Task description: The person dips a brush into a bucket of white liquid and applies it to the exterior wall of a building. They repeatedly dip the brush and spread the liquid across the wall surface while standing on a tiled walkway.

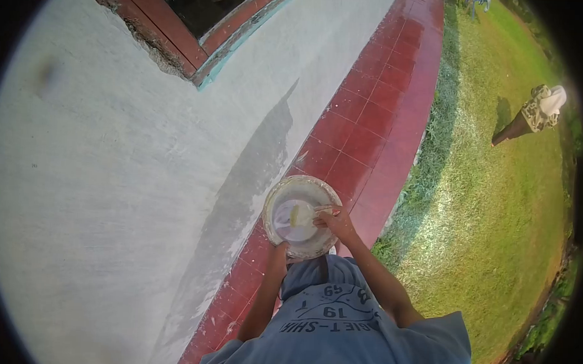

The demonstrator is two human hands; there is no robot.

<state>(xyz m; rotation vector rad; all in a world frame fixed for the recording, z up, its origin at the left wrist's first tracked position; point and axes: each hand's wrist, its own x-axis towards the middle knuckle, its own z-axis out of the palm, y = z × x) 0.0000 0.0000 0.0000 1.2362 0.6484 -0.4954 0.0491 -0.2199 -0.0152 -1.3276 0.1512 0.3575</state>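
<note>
A round, stained basin (272,210) with whitish liquid (288,232) in it is held in front of my body. My left hand (279,251) is closed on its near left rim, with most of the fingers hidden under the edge. Over the basin's right side, my right hand (330,223) grips a pale, brush-like tool (303,214). Its yellowish edge is down inside the basin, and its exact kind is hard to make out.
A whitish wall (131,176) with a damp grey patch (257,142) rises on my left, below a red window frame (175,30). Red tiles (348,123) form a narrow walkway beside grass (477,208). Another person (539,112) stands on the lawn at right.
</note>
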